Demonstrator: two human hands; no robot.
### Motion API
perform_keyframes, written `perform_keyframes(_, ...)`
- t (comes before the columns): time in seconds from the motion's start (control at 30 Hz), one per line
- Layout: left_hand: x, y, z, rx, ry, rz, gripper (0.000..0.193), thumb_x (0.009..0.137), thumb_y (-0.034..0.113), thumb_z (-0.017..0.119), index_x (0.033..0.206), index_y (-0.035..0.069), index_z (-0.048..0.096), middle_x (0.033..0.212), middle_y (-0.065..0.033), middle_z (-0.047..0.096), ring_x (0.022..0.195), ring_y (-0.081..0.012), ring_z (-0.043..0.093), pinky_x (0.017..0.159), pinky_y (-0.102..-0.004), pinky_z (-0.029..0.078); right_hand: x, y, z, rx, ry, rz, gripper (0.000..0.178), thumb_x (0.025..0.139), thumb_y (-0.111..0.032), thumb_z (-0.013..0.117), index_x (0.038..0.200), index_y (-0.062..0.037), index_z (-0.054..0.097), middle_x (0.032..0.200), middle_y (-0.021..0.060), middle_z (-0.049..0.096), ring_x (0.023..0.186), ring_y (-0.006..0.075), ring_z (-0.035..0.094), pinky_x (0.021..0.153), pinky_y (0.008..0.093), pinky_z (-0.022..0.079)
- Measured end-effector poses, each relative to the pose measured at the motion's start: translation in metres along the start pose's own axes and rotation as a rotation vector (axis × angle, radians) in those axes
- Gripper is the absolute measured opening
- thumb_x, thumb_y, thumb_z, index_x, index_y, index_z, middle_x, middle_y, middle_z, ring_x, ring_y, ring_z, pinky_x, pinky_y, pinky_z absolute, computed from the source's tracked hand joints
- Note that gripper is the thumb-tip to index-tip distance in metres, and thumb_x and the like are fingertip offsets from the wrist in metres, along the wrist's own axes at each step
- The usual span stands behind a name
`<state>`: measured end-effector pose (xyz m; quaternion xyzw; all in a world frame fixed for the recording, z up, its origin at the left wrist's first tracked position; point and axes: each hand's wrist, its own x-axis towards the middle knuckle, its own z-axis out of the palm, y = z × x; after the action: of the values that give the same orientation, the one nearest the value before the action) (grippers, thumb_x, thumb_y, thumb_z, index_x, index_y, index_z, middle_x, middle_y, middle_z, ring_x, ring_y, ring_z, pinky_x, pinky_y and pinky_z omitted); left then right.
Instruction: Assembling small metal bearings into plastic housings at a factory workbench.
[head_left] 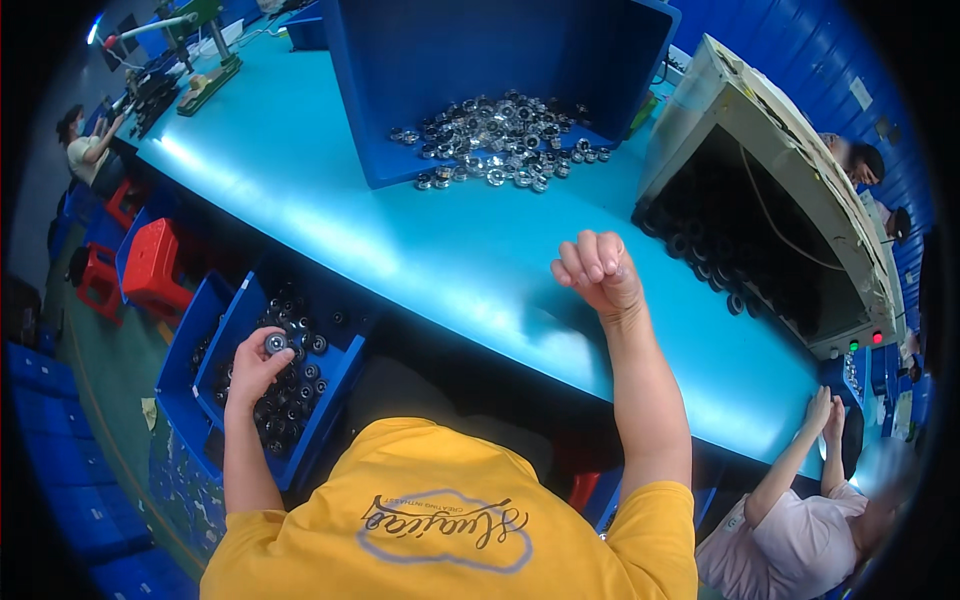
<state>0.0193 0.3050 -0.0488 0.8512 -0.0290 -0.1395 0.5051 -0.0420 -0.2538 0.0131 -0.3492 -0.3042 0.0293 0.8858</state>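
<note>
Over a blue bin [357, 352] at the left, my left hand [254, 370] pinches a small round black wheel-like part [276, 343] with a pale centre. More such black parts [285, 405] lie heaped in that bin below the hand. My right hand [602, 272] is raised above the turquoise table [450, 260], its fingers curled in; whether anything is inside them is hidden. Beyond it, a large blue bin [400, 60] lies tipped toward me, with a pile of small clear and black round parts [500, 135] spilling over its lower edge onto the table.
A boxy machine [690, 130] with a dark opening stands at the right, several black rings [735, 303] along its mouth. A green hand press [210, 85] sits far left. Red stools [160, 270] stand by the table. A co-worker [800, 530] sits close at right; others are farther off.
</note>
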Motion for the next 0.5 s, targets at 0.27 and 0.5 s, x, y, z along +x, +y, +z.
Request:
perform_keyframes(0.27, 0.000, -0.005, 0.006, 0.199, 0.034, -0.030, 0.039, 0.079, 0.013, 0.082, 0.114, 0.001, 0.069, 0.088, -0.0016, 0.065, 0.079, -0.0105, 0.061, 0.074, -0.0265, 0.051, -0.003, 0.002, 0.001, -0.036, 0.043, 0.027, 0.005, 0.094, -0.022, 0.075, 0.097, -0.0181, 0.077, 0.085, -0.0009, 0.065, 0.081, 0.0169, 0.060, 0.080, 0.0385, 0.052)
perform_keyframes(0.5, 0.004, -0.008, 0.023, 0.190, -0.001, -0.009, 0.040, 0.079, 0.014, 0.082, 0.115, 0.001, 0.069, 0.087, -0.0024, 0.066, 0.076, -0.0107, 0.061, 0.071, -0.0273, 0.051, 0.000, 0.001, 0.008, -0.040, 0.111, 0.037, 0.007, 0.096, -0.023, 0.073, 0.093, -0.0168, 0.075, 0.083, 0.0009, 0.064, 0.077, 0.0162, 0.059, 0.079, 0.0385, 0.052)
